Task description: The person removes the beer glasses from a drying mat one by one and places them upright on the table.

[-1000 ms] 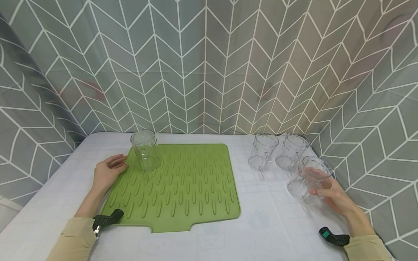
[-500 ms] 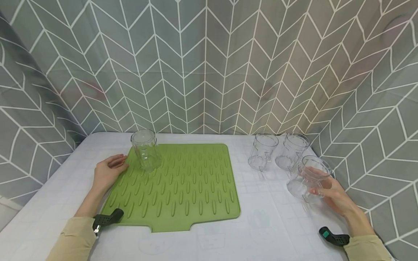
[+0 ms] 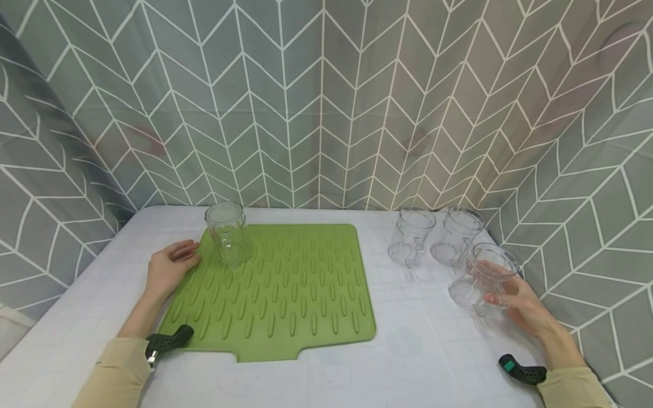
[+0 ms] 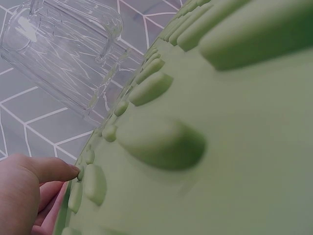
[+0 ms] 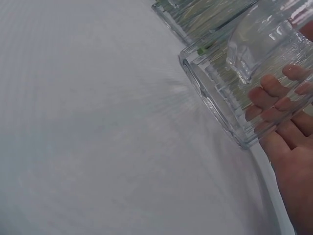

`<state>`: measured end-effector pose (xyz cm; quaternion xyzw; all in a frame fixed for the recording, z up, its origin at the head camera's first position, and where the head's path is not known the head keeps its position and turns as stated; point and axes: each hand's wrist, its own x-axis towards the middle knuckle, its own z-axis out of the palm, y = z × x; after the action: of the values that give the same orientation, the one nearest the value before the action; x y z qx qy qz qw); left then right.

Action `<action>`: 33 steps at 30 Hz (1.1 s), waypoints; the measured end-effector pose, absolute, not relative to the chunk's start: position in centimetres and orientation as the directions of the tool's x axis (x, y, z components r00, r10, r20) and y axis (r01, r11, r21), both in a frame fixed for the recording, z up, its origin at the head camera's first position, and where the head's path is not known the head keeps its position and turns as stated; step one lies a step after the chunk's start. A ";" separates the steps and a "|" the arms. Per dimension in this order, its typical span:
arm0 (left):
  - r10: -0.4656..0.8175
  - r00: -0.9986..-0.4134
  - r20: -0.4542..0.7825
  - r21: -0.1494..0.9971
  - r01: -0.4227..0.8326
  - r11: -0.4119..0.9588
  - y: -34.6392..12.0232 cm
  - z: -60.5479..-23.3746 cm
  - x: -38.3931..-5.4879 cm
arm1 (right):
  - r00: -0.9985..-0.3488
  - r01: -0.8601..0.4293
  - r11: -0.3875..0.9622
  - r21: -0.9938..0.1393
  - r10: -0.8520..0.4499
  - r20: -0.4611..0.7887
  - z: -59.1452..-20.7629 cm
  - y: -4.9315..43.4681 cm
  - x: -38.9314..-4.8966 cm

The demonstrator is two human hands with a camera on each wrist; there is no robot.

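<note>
A green silicone drying mat with raised ridges lies on the table. At its left edge is my left hand. In the left wrist view the thumb lies over the mat's edge, with the other fingers curled beside it, pinching the border. One clear glass mug stands upright near the mat's back left corner. At the right my right hand grips another clear glass mug from its right side. In the right wrist view, fingers show through this mug's glass, its base at the white cloth.
Two more glass mugs, one left of the other, stand behind the gripped one. White cloth covers the table. A patterned grey curtain rises along the back and both sides, close to the right hand.
</note>
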<state>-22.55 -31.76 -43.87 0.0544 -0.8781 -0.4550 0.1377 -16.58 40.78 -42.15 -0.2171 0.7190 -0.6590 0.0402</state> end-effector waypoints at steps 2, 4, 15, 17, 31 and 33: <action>-0.221 -0.956 0.193 0.815 0.031 0.579 -31.8 -43.9 -22.6 | -0.900 -0.261 0.029 -0.965 -0.369 0.232 -42.2 40.8 -16.6; -0.221 -0.956 0.193 0.814 0.031 0.580 -31.8 -43.9 -22.6 | -0.899 -0.259 0.024 -0.966 -0.371 0.232 -42.3 40.9 -16.6; -0.221 -0.956 0.192 0.821 0.033 0.569 -31.8 -43.8 -22.5 | -0.894 -0.255 -0.008 -0.967 -0.379 0.239 -42.1 40.8 -16.5; -0.222 -0.956 0.190 0.820 0.030 0.572 -31.8 -43.8 -22.6 | -0.888 -0.259 -0.027 -0.965 -0.387 0.249 -42.0 40.8 -16.5; -0.213 -0.958 0.193 0.812 0.034 0.582 -31.9 -43.9 -22.5 | -0.848 -0.259 -0.170 -0.951 -0.432 0.308 -42.1 41.5 -16.7; -0.214 -0.958 0.192 0.811 0.032 0.585 -31.9 -43.8 -22.5 | -0.831 -0.263 -0.215 -0.940 -0.444 0.335 -42.1 41.7 -16.9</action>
<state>-22.55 -31.86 -43.83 0.0519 -0.8797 -0.4528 0.1360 -16.86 41.71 -42.14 -0.2839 0.6232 -0.7260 0.0623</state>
